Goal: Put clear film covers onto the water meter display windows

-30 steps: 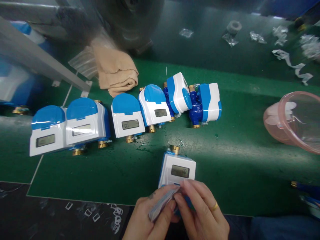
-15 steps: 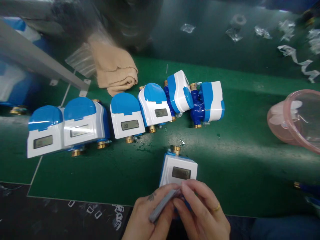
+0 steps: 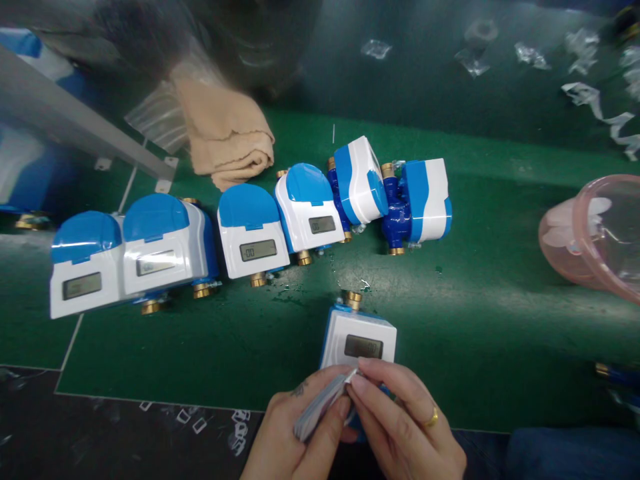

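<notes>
Low in the view, my left hand [image 3: 293, 427] is closed around a thin stack of pale grey sheets, perhaps labels [image 3: 319, 408]. Thumb and fingertips of my right hand [image 3: 407, 420] pinch the stack's upper corner, where a white edge shows. A gold ring is on one right finger. Just beyond my hands lies a water meter [image 3: 363, 333], white and blue with a grey display and a brass fitting at its far end. My fingers cover its near part.
Several similar meters [image 3: 257, 230] stand in a row across the green table [image 3: 240, 353]. Behind them lies a folded beige cloth [image 3: 230, 133]. A pink bucket [image 3: 565, 233] stands at right, and plastic scraps [image 3: 530, 57] lie at the back. A grey metal post [image 3: 90, 107] rises at left.
The stack has turned slightly so that more of its face and edges show. My right fingertips have shifted a little along its corner, and a white edge now stands out there.
</notes>
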### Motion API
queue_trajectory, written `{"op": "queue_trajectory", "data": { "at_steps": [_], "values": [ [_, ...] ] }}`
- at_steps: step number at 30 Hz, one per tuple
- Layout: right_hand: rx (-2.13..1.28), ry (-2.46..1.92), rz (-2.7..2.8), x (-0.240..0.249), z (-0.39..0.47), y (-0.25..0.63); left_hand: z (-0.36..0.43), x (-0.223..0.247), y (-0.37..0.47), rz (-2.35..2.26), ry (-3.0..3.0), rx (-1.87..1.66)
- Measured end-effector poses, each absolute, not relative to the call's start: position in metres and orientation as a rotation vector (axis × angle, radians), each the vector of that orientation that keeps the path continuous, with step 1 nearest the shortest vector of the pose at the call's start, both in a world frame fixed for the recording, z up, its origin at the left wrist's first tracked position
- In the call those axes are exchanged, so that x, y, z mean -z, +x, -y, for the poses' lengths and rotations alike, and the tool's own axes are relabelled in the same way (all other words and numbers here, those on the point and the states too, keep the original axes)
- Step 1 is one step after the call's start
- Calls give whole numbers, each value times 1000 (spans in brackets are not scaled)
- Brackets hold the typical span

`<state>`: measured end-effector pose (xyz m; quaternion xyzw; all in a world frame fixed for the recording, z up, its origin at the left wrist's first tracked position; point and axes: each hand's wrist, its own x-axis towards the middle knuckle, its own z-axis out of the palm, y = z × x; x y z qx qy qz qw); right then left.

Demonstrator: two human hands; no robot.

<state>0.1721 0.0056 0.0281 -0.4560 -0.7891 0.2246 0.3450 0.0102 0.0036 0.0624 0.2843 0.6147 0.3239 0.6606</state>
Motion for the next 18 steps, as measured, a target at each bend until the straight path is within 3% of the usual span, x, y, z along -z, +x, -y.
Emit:
{"op": "queue_trajectory", "data": {
  "at_steps": [8,12,18],
  "values": [
    [-488,-998,2266,-45,-39,168,2,-55,1,-1448,701,-704],
    [-411,-1156,2160,-44,-19,152,10,-53,10,-1454,316,-957],
    [-687,-1551,1711,-36,26,123,19,-54,30,-1322,119,-1183]
  ]
}}
